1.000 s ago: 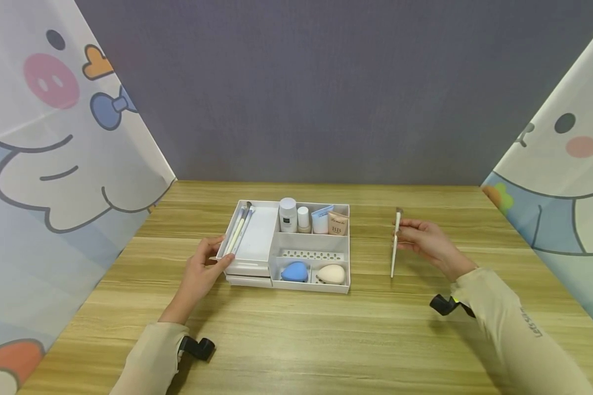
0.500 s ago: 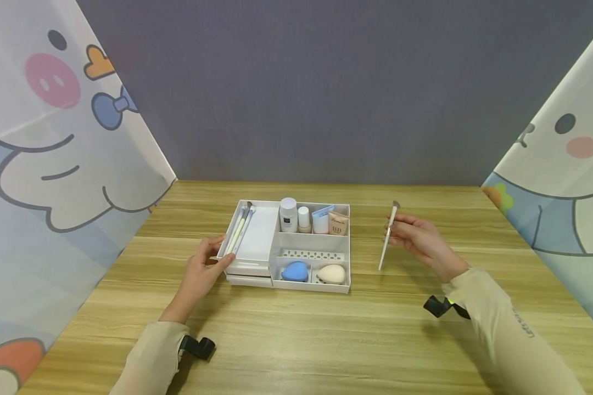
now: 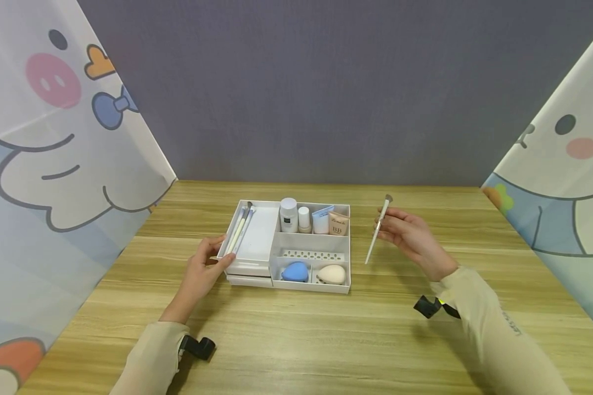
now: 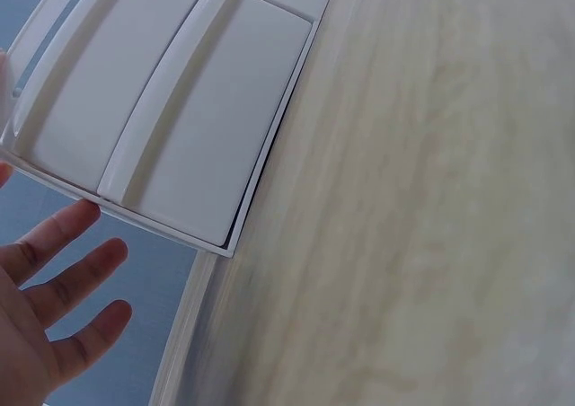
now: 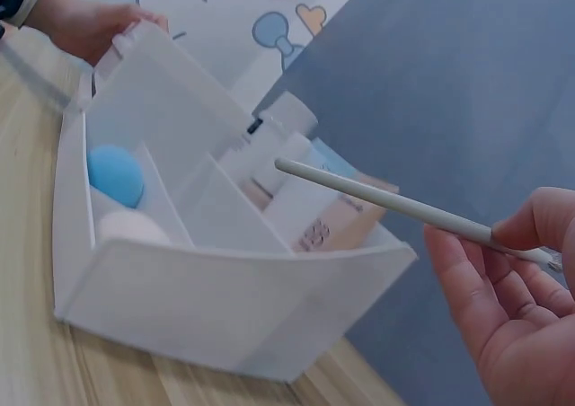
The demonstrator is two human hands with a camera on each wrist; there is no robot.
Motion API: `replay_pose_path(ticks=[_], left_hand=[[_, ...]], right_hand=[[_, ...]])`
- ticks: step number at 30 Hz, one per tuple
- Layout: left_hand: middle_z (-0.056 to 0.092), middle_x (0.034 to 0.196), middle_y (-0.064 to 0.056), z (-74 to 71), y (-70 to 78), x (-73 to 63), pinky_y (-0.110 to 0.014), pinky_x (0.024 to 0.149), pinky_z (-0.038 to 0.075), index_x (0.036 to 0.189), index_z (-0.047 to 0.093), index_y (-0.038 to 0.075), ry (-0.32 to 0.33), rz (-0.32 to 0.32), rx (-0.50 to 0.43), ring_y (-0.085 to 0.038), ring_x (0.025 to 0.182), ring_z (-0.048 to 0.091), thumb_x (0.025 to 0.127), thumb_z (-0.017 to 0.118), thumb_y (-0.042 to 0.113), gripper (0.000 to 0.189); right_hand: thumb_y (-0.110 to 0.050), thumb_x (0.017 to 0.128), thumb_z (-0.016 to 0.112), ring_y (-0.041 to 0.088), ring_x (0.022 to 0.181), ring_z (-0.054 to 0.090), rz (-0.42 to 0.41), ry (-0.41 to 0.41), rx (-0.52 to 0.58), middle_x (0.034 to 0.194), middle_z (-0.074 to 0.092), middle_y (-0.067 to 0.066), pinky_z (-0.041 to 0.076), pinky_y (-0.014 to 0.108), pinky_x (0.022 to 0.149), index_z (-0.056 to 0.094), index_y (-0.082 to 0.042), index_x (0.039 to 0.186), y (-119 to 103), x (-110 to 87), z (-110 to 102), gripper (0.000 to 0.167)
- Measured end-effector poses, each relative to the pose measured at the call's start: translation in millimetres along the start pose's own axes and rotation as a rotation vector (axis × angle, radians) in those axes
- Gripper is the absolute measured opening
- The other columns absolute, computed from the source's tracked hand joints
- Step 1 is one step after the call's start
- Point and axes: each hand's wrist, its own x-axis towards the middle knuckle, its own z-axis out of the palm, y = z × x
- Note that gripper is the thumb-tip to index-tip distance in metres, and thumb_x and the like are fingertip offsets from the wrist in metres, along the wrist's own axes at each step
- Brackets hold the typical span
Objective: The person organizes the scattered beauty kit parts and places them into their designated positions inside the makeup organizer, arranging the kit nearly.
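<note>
In the head view a white makeup organizer [image 3: 258, 233] stands mid-table. My left hand [image 3: 201, 274] holds its front left corner, thumb at the front rim and fingers along the left side. The left wrist view shows that hand's lower fingers [image 4: 76, 280] spread beside the drawers. Right of the organizer, my right hand [image 3: 414, 238] pinches a white-handled makeup brush [image 3: 375, 236] in the air, tilted, with the bristles up. In the right wrist view the brush handle [image 5: 386, 199] points toward the organizer. Several similar brushes [image 3: 239, 230] lie in its left tray.
The organizer's back compartment holds a white bottle [image 3: 289, 215], a small capped bottle [image 3: 303, 219] and two tubes [image 3: 337, 224]. In front sit a blue sponge [image 3: 295, 271] and a cream sponge [image 3: 331, 274]. A grey panel [image 3: 326, 93] rises behind the wooden table [image 3: 296, 340].
My right hand has moved left toward the organizer with the makeup brush, which now tilts more. The left hand and the organizer have stayed put.
</note>
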Motion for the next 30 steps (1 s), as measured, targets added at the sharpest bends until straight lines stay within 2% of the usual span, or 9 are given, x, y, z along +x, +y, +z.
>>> replay_pose_path(ticks=[8, 21, 30], left_hand=[[0.067, 0.112, -0.023, 0.5, 0.0, -0.4, -0.019, 0.075, 0.050, 0.130, 0.054, -0.001, 0.004, 0.016, 0.001, 0.001, 0.092, 0.057, 0.090, 0.070, 0.000, 0.043], [0.067, 0.110, -0.022, 1.3, -1.7, 0.1, -0.018, 0.073, 0.050, 0.128, 0.055, -0.001, 0.013, 0.026, -0.006, 0.003, 0.091, 0.056, 0.090, 0.070, -0.001, 0.041], [0.067, 0.112, -0.024, 1.9, -1.6, -0.1, -0.016, 0.074, 0.050, 0.127, 0.055, -0.002, 0.020, 0.002, -0.033, 0.004, 0.090, 0.056, 0.090, 0.071, 0.000, 0.041]], right_hand=[[0.008, 0.101, 0.046, 0.017, 0.084, 0.068, -0.014, 0.041, 0.040, 0.091, 0.067, 0.007, 0.057, 0.028, 0.078, 0.069, -0.007, 0.101, -0.1, 3.7, 17.6, 0.028], [0.012, 0.099, 0.045, 0.016, 0.081, 0.067, -0.053, 0.063, 0.068, 0.090, 0.065, 0.007, 0.057, 0.028, 0.075, 0.070, -0.009, 0.099, 2.5, 15.1, 44.7, 0.033], [0.013, 0.098, 0.043, 0.016, 0.083, 0.069, -0.088, 0.025, 0.079, 0.090, 0.067, 0.007, 0.058, 0.028, 0.074, 0.069, -0.009, 0.100, 5.9, 23.4, 61.3, 0.034]])
